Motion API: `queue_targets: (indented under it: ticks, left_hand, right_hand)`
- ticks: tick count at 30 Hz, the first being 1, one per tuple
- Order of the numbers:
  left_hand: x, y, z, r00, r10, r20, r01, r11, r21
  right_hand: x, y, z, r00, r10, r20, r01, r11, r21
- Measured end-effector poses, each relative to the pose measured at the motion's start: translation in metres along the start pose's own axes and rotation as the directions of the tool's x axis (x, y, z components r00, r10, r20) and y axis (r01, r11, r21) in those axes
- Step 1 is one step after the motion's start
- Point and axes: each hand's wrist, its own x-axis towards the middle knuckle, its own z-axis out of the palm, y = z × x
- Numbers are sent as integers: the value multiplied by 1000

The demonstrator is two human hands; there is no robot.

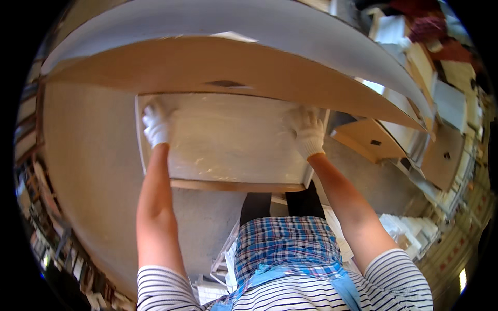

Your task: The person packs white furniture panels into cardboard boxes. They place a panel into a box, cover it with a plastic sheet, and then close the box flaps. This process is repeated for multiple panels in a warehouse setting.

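Note:
A shallow rectangular box (236,185) with a tan front wall and pale side walls lies before me. In it a pale, shiny panel (228,137), seemingly under clear film, fills the bottom. My left hand (156,123), in a white knit glove, rests at the panel's far left; motion smears its fingers. At the far right, my right hand (309,132), gloved alike, lies on the panel with its thumb apart and its blurred fingertips stretched forward. Just beyond both hands a long brown cardboard sheet (187,65) with a dark slot leans over the box's far edge.
A large pale curved sheet (270,26) rises behind the cardboard. At the right stand a brown board (365,139) with a dark hole and other panels. White wrapped pieces (410,233) lie at the lower right. Shelving with dark stacked items (57,228) lines the left rim.

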Motion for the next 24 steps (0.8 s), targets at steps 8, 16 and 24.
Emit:
queue_targets:
  ticks: [8, 16, 24]
  left_hand:
    - [-29, 20, -51, 994, -27, -103, 20, 997, -73]
    - [-179, 6, -88, 993, -96, 63, 99, 994, -36]
    - [-259, 37, -100, 717, -581, 385, 694, 647, -316]
  right_hand:
    - [-48, 22, -16, 973, 202, -111, -155, 931, 331]
    - [-153, 13, -49, 951, 226, 209, -305, 780, 547]
    - [-124, -4, -66, 999, -30, 35, 15, 926, 376]
